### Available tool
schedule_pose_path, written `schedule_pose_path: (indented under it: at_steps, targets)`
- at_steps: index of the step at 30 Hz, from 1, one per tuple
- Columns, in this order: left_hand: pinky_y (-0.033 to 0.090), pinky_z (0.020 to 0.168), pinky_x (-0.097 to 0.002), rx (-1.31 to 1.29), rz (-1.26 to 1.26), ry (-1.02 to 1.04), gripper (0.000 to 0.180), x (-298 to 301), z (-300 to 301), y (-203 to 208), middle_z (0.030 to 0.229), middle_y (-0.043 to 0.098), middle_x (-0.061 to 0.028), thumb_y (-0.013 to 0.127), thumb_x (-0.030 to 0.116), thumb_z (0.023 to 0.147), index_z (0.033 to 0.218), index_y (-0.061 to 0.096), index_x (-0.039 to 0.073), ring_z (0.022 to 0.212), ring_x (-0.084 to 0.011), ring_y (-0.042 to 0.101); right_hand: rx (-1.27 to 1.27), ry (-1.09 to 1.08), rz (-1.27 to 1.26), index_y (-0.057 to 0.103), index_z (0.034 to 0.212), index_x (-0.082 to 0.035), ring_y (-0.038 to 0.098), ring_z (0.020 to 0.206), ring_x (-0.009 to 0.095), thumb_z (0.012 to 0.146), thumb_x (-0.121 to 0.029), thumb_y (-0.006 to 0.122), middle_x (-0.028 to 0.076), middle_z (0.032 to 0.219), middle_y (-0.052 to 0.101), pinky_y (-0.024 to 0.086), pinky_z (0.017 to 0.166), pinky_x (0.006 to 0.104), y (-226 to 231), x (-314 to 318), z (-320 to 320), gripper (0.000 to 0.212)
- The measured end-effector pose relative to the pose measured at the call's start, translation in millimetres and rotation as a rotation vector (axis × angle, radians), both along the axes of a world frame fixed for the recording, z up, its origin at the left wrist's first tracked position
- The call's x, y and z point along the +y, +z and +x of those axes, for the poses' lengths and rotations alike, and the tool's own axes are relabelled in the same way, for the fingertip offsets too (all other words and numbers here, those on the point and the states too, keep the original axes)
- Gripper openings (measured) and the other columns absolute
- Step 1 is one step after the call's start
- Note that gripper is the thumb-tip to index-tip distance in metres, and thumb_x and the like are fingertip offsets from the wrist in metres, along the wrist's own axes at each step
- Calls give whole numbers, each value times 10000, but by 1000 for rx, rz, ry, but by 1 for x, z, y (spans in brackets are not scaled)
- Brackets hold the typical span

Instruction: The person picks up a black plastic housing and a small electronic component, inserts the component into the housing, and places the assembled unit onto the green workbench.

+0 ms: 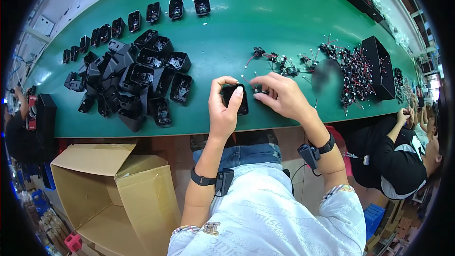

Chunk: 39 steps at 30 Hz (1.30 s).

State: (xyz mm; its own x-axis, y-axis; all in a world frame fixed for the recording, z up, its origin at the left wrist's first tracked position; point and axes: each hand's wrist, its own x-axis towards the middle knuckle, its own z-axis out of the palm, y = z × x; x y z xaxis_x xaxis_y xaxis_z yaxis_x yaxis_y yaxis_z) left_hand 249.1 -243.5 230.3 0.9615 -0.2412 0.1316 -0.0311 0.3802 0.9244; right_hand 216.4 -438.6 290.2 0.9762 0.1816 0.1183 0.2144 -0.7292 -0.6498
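Over the near edge of the bench, the person's left hand grasps a black housing, thumb laid along its upper side and fingers wrapped round the far end, probably to steady it. Just to its right, the right hand has thumb and fingertips closed around a small wired part, seemingly pinched, with a red lead reaching toward the housing; the fingers cover most of it. Keeping both pieces close together in front of the body likely lets the two hands meet easily.

Farther right lie a few scattered wired parts, then a dense heap of them beside a black bin, on the side where the right hand can readily draw from it. To the left, a jumbled pile of housings sits within the left hand's reach, perhaps for the same reason. Beyond it, a spaced row of housings runs along the far left, likely set apart so they do not mix with the pile. Below the bench at near left stands a cardboard box, flaps spread.
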Motion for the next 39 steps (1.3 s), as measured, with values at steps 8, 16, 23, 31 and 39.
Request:
schedule_pose_path:
  at_steps: [8, 16, 23, 31, 39]
  targets:
    - [506, 812, -259, 37, -105, -42, 203, -1, 2, 10, 1084, 632, -79, 630, 111, 1001, 1160, 542, 19, 899, -96, 595, -7, -115, 137, 664, 1158, -12, 651, 887, 182, 812, 45, 686, 94, 1019, 637, 538, 701, 307, 4, -13, -4, 352]
    - [528, 856, -300, -39, 98, -103, 191, 1, 2, 7, 1075, 681, -88, 626, 109, 986, 1144, 588, 8, 923, -140, 653, -34, -222, 357, 700, 1028, 17, 655, 933, 127, 867, 19, 759, 58, 1021, 648, 575, 850, 265, -1, 3, 1, 171]
    - [505, 921, -316, -159, 206, -173, 263, 3, 0, 17, 1086, 688, -91, 571, 164, 1016, 1216, 622, 1, 963, -172, 644, -40, -230, 981, 687, 993, 30, 653, 984, 144, 859, 89, 755, 93, 1060, 667, 531, 885, 270, -14, 9, -10, 162]
    - [384, 1081, -323, 70, -20, -232, 490, 0, -7, 12, 1168, 649, -116, 295, 305, 1113, 1203, 624, -46, 1159, -195, 566, -339, -49, 553, 666, 915, 4, 673, 963, 220, 786, 124, 749, 106, 966, 690, 543, 851, 330, -4, 29, -30, 195]
    - [420, 1023, -302, 104, 6, -228, 556, 3, -16, 24, 1138, 693, -97, 374, 428, 1122, 1157, 684, -31, 1096, -163, 598, -380, -12, 391, 701, 842, -33, 700, 858, 243, 698, 114, 786, 85, 882, 744, 552, 777, 338, 10, 32, -37, 223]
